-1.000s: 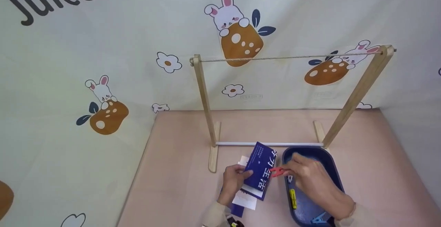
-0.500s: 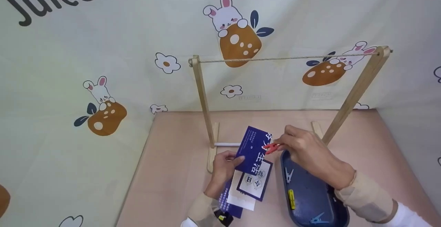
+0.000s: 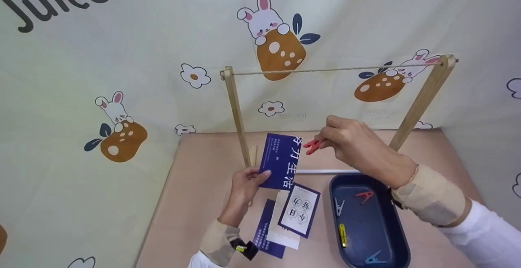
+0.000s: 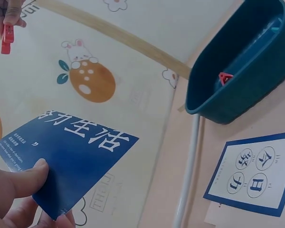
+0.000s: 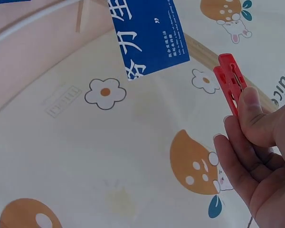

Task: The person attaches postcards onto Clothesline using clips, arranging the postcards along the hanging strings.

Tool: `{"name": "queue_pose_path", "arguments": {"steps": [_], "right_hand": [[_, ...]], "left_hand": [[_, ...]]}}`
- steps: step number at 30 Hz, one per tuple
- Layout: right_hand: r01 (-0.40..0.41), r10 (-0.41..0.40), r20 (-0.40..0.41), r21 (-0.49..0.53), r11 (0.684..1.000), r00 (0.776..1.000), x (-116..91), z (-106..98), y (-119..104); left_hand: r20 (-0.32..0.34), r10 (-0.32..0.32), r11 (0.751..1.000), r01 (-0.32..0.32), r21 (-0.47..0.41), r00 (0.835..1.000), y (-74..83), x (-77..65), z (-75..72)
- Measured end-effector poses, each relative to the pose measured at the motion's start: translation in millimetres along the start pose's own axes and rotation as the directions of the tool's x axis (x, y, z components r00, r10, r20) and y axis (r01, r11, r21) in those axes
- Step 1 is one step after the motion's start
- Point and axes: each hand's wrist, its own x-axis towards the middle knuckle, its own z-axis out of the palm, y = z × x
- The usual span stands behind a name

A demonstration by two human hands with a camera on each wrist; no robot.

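In the head view my left hand (image 3: 245, 188) pinches a blue card (image 3: 279, 160) with white characters by its lower left edge, thumb on the printed face. My right hand (image 3: 350, 142) holds a red clothespin (image 3: 312, 147) between thumb and fingers, just right of the card and apart from it. The right wrist view shows that red clothespin (image 5: 230, 80) pinched near its end. Both card and clothespin are above the table, below the level of the rope (image 3: 333, 70). Below lie more cards: a blue-bordered white card (image 3: 300, 210) on top of a white one (image 3: 281, 235) and a blue one (image 3: 266, 223).
A dark blue tray (image 3: 333, 186) on the right holds a red clothespin (image 3: 365, 196), a grey one (image 3: 339, 208), a yellow one (image 3: 342, 235) and a blue one (image 3: 374, 258). Two wooden posts (image 3: 238, 117) carry the rope, with a white bar (image 3: 325, 172) low between them.
The left hand has lifted the blue card up and to the left, off the other cards. The right hand has risen from over the tray with the clothespin, uncovering the red one inside.
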Motion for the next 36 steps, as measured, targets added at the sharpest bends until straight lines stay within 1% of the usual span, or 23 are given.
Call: {"name": "queue_pose_path", "arguments": {"steps": [3, 6, 13, 16, 20, 22, 27, 31, 36], "right_hand": [[0.04, -0.04, -0.019, -0.03, 0.999, 0.999, 15, -9, 0], [0.063, -0.064, -0.031, -0.045, 0.997, 0.997, 32, -16, 0], [0.065, -0.065, -0.011, -0.025, 0.998, 0.998, 64, -31, -5], [0.065, -0.065, 0.004, -0.019, 0.998, 0.998, 75, -36, -6], [0.081, -0.079, 0.052, -0.031, 0.996, 0.996, 89, -43, -6], [0.104, -0.102, 0.078, -0.025, 0.994, 0.992, 97, -48, -6], [0.131, -0.127, 0.14, -0.02, 0.991, 0.982, 121, -61, -12], [0.122, -0.111, 0.179, -0.055, 0.991, 0.978, 142, -69, -20], [0.114, -0.099, 0.19, -0.072, 0.991, 0.977, 162, -77, -25]], "left_hand": [[0.006, -0.015, 0.999, 0.015, -0.033, 1.0, 7.3, 2.5, -8.0], [0.013, -0.022, 0.998, 0.022, -0.063, 1.0, 14.9, 4.7, -15.2], [0.01, -0.052, 0.993, 0.053, -0.105, 0.999, 29.8, 7.8, -27.3], [0.007, -0.052, 0.989, 0.053, -0.141, 0.999, 36.7, 8.9, -30.7], [-0.008, -0.058, 0.98, 0.056, -0.19, 0.998, 48.4, 11.5, -36.9], [-0.018, -0.06, 0.977, 0.055, -0.205, 0.998, 54.1, 12.5, -40.6], [-0.044, -0.049, 0.969, 0.037, -0.245, 0.998, 63.0, 15.4, -46.4], [-0.049, -0.033, 0.959, 0.018, -0.282, 0.998, 67.1, 19.2, -47.6], [-0.042, -0.016, 0.952, 0.003, -0.307, 0.999, 76.7, 21.8, -46.4]]}}
